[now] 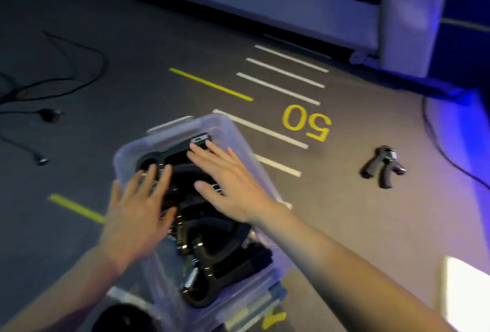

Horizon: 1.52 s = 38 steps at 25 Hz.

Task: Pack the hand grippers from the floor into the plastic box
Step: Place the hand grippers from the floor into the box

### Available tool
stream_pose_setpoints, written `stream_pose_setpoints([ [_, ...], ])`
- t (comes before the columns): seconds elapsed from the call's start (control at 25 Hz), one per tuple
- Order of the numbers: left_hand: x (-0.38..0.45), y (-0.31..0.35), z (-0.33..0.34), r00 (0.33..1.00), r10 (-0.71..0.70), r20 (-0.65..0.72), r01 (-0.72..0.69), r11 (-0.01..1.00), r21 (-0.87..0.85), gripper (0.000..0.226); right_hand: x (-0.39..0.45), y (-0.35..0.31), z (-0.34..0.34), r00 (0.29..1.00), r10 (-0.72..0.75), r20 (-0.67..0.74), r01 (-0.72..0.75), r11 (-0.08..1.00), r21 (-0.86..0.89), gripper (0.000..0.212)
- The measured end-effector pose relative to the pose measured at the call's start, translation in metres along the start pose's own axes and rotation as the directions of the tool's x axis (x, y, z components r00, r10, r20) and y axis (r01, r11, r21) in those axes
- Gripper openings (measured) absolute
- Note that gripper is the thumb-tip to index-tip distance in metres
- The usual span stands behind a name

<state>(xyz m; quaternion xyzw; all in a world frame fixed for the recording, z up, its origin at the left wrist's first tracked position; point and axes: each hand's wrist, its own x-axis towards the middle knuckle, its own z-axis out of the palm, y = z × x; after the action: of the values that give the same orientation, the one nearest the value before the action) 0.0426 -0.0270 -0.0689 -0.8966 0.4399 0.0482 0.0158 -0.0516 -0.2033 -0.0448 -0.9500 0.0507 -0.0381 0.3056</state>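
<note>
1. While both palms lie flat over the load, the step in hand looks like pressing the packed hand grippers point(212, 241) down so they settle inside the plastic box point(238, 132), which stands on the floor point(344, 225) in the near centre of the scene.
2. At the near end of the box, coiled springs and black handles are heaped and tangled; I judge they need nudging flat rather than forcing, since springs tend to hook on one another.
3. The left hand point(138, 209) rests on the near-left part of the pile, its fingers point(161, 183) straight and slightly spread, pinching nothing. It does well to push evenly, keeping fingertips clear of the gaps between handles.
4. The right hand point(228, 185) lies farther in, over the middle of the pile, fingers straight and fanned out, holding nothing. Its reach toward the far wall suggests it should slide pieces into the free corner there.
5. Pressure is best kept straight down; the thin clear wall could flex or the box could skid on the smooth floor.
6. Farther right, well apart from the box, one loose hand gripper point(383, 167) lies on the floor just beyond the yellow 50 marking point(307, 124). Room must be left for it.
7. Far left, black cables point(53, 85) trail across the floor, out of the way.
</note>
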Motion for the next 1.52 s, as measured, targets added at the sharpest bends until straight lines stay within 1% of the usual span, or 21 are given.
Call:
stream_pose_setpoints([
  [0.04,-0.002,0.0,-0.001,1.0,-0.026,0.007,0.026,0.999,0.025,0.073,-0.005,0.004,-0.01,0.987,0.024,-0.157,-0.017,0.999,0.047,0.053],
  [0.12,-0.003,0.006,-0.003,0.996,-0.088,0.011,0.088,0.996,0.022,0.076,-0.021,0.022,-0.034,0.897,0.125,-0.424,-0.07,0.987,0.143,0.051],
  [0.16,-0.003,0.011,-0.006,0.993,-0.121,0.014,0.121,0.993,-0.004,0.081,-0.031,0.035,-0.044,0.84,0.191,-0.507,-0.113,0.977,0.181,0.052],
  [0.24,-0.001,0.034,-0.014,0.992,-0.124,0.031,0.126,0.989,-0.077,0.087,-0.052,0.065,-0.059,0.735,0.347,-0.582,-0.244,0.937,0.251,0.053],
  [0.32,0.009,0.068,-0.019,0.999,0.012,0.034,-0.007,0.989,-0.151,0.083,-0.077,0.105,-0.062,0.607,0.541,-0.582,-0.413,0.841,0.351,0.049],
  [0.4,0.017,0.101,-0.021,0.98,0.197,0.001,-0.192,0.958,-0.214,0.076,-0.107,0.153,-0.062,0.449,0.739,-0.503,-0.585,0.668,0.46,0.047],
  [0.44,0.019,0.114,-0.019,0.962,0.271,-0.024,-0.269,0.934,-0.236,0.074,-0.124,0.178,-0.062,0.407,0.794,-0.452,-0.666,0.596,0.449,0.048],
  [0.56,0.023,0.134,-0.008,0.921,0.388,-0.036,-0.389,0.908,-0.157,0.071,-0.167,0.239,-0.07,0.397,0.867,-0.302,-0.851,0.471,0.233,0.047],
  [0.68,0.026,0.135,-0.001,0.915,0.403,0.0,-0.401,0.911,-0.095,0.071,-0.18,0.268,-0.087,0.34,0.91,-0.238,-0.913,0.38,0.149,0.048],
  [0.76,0.026,0.136,0.0,0.915,0.403,0.003,-0.401,0.911,-0.093,0.072,-0.174,0.278,-0.093,0.291,0.932,-0.215,-0.936,0.324,0.136,0.04],
  [0.84,0.026,0.137,-0.002,0.916,0.402,0.002,-0.4,0.913,-0.081,0.071,-0.169,0.285,-0.093,0.291,0.944,-0.155,-0.939,0.313,0.143,0.04],
  [0.88,0.026,0.138,-0.002,0.914,0.406,0.004,-0.405,0.911,-0.074,0.071,-0.169,0.287,-0.092,0.281,0.952,-0.118,-0.937,0.299,0.18,0.046],
  [0.96,0.027,0.14,-0.002,0.912,0.41,0.005,-0.409,0.911,-0.058,0.071,-0.173,0.293,-0.088,0.27,0.957,-0.106,-0.922,0.289,0.259,0.055],
  [1.08,0.029,0.141,-0.003,0.913,0.409,0.012,-0.407,0.911,-0.069,0.072,-0.174,0.291,-0.087,0.219,0.965,-0.143,-0.89,0.258,0.375,0.038],
  [1.12,0.028,0.142,-0.004,0.914,0.406,0.022,-0.403,0.911,-0.087,0.072,-0.173,0.285,-0.089,0.208,0.966,-0.155,-0.848,0.257,0.464,0.034],
  [1.16,0.026,0.141,-0.004,0.916,0.399,0.037,-0.393,0.913,-0.114,0.072,-0.172,0.278,-0.092,0.217,0.962,-0.164,-0.781,0.272,0.562,0.032],
  [1.24,0.022,0.142,-0.009,0.926,0.372,0.066,-0.358,0.92,-0.158,0.07,-0.171,0.256,-0.1,0.243,0.953,-0.18,-0.635,0.296,0.713,0.034],
  [1.28,0.021,0.14,-0.012,0.931,0.36,0.07,-0.344,0.923,-0.17,0.07,-0.172,0.243,-0.103,0.263,0.946,-0.187,-0.594,0.312,0.741,0.037],
  [1.32,0.019,0.139,-0.014,0.933,0.352,0.079,-0.333,0.924,-0.185,0.07,-0.174,0.23,-0.105,0.292,0.934,-0.205,-0.583,0.343,0.736,0.039],
  [1.44,0.015,0.134,-0.023,0.929,0.329,0.171,-0.291,0.933,-0.213,0.075,-0.178,0.194,-0.101,0.425,0.858,-0.289,-0.588,0.504,0.632,0.04],
  [1.52,0.007,0.124,-0.027,0.944,0.28,0.175,-0.238,0.945,-0.224,0.076,-0.173,0.163,-0.093,0.528,0.782,-0.331,-0.517,0.605,0.605,0.034],
])
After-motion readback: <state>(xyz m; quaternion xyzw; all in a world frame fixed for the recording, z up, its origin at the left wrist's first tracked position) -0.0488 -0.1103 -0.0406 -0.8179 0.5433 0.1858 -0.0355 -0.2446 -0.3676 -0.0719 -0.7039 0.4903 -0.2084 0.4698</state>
